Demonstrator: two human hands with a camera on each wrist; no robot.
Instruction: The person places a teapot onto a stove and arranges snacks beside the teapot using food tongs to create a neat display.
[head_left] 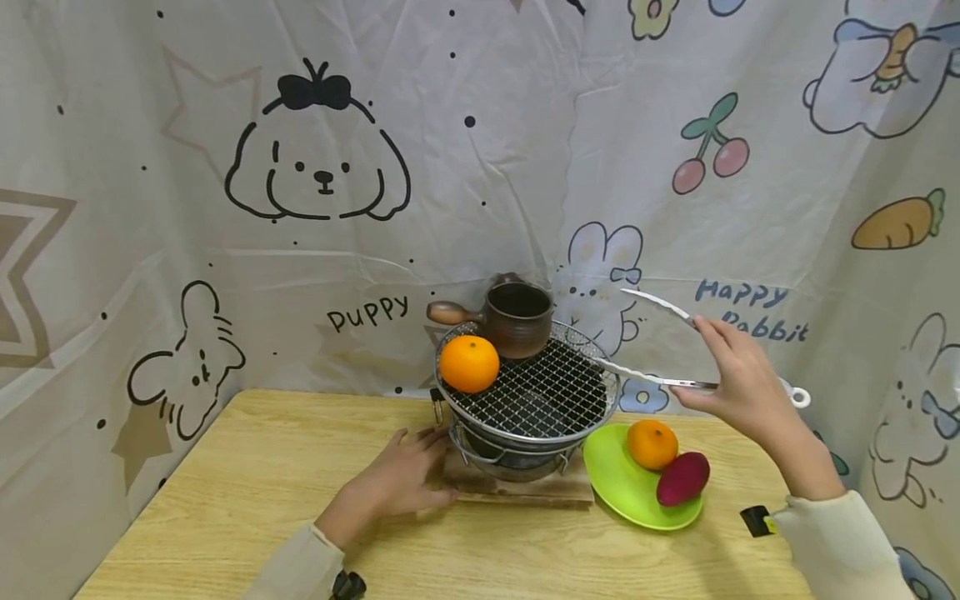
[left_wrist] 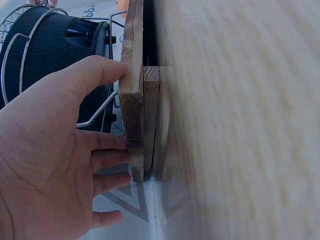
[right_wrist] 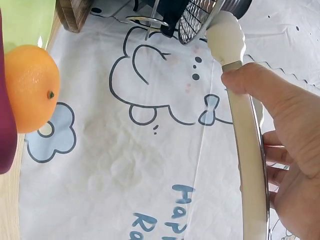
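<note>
My right hand (head_left: 738, 379) grips a pair of tongs (right_wrist: 250, 165), whose two arms are spread apart with nothing between them. Their white scalloped tips point left, over and above the right side of the round wire mesh rack (head_left: 551, 387) of a tabletop grill (left_wrist: 50, 55). On the rack's left lies an orange (head_left: 469, 364), and behind it stands a brown clay pot (head_left: 517, 325) with a side handle. My left hand (head_left: 401, 477) touches the left end of the wooden board (left_wrist: 132, 75) under the grill, thumb and fairly straight fingers against its edges.
A green plate (head_left: 622, 487) right of the grill bears another orange (head_left: 652, 444) and a dark magenta oval that looks like a sweet potato (head_left: 683, 479). A printed cloth (head_left: 480, 167) hangs close behind the grill. Light wooden tabletop (head_left: 247, 483) extends left and in front.
</note>
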